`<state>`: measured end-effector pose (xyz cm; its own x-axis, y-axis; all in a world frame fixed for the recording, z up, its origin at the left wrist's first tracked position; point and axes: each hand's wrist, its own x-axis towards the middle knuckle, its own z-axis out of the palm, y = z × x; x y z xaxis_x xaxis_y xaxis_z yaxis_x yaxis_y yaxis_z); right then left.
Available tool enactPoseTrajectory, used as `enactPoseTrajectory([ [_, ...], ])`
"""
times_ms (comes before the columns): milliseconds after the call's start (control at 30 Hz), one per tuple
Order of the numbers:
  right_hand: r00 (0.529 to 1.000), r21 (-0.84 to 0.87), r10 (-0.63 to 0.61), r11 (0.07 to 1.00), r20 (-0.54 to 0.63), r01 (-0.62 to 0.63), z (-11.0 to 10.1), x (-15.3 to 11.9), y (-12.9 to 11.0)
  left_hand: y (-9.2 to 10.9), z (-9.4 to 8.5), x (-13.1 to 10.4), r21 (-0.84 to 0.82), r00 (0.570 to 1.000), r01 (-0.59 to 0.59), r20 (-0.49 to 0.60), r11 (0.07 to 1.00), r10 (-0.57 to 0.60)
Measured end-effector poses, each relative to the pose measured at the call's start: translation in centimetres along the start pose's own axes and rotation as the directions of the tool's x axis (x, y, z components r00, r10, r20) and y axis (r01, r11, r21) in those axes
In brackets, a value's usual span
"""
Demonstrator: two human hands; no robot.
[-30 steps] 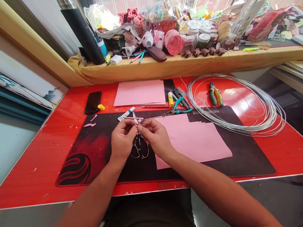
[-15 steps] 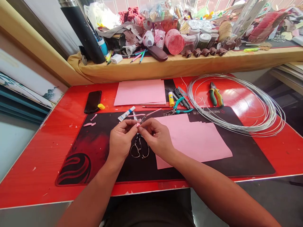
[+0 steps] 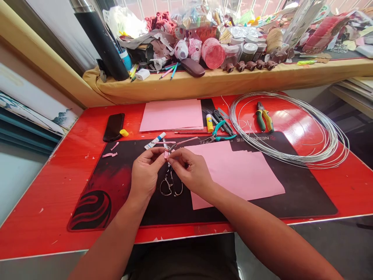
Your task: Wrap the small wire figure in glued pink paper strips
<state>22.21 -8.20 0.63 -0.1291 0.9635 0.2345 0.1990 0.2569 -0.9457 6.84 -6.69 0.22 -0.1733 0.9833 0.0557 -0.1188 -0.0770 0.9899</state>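
Note:
Above the dark desk mat, my left hand (image 3: 145,171) pinches a small pink paper strip (image 3: 166,154) between thumb and forefinger. The strip sits on a twisted wire piece (image 3: 172,147), whose thin pink-wrapped arms stick out to the left and right. From the other side, my right hand (image 3: 190,169) is closed on the same piece, thumb and forefinger at the strip's lower edge. Scissors (image 3: 166,187) lie on the mat below and behind the fingers, partly hidden. Just beyond the hands is a white and blue glue tube (image 3: 155,140).
Pink paper sheets (image 3: 239,171) lie right of my hands and farther back. Beyond them are teal-handled pliers (image 3: 217,134), a glue stick (image 3: 209,123) and a utility knife (image 3: 223,121). A large wire coil (image 3: 326,144) surrounds green-yellow pliers (image 3: 264,117). A phone (image 3: 113,126) rests left.
Both hands have shifted slightly left, and the fingertips are a little farther apart. More of the pink strip shows between them.

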Motion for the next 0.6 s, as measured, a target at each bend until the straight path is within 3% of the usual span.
enactPoseTrajectory([
  [167,0.998,0.008,0.017,1.0,0.056,-0.017,0.1,-0.3,-0.7,0.3,-0.5,0.3,0.087,0.998,-0.053,-0.017,0.995,0.055],
  [367,0.995,0.082,0.028,0.996,-0.096,-0.02,-0.5,0.1,-1.0,0.4,-0.5,0.1,0.105,0.996,-0.091,0.026,0.99,0.089],
  [600,0.984,0.099,0.02,0.995,-0.175,-0.002,-0.8,0.3,-1.3,0.3,-0.6,0.1,0.133,0.995,-0.087,0.057,0.987,0.08],
])
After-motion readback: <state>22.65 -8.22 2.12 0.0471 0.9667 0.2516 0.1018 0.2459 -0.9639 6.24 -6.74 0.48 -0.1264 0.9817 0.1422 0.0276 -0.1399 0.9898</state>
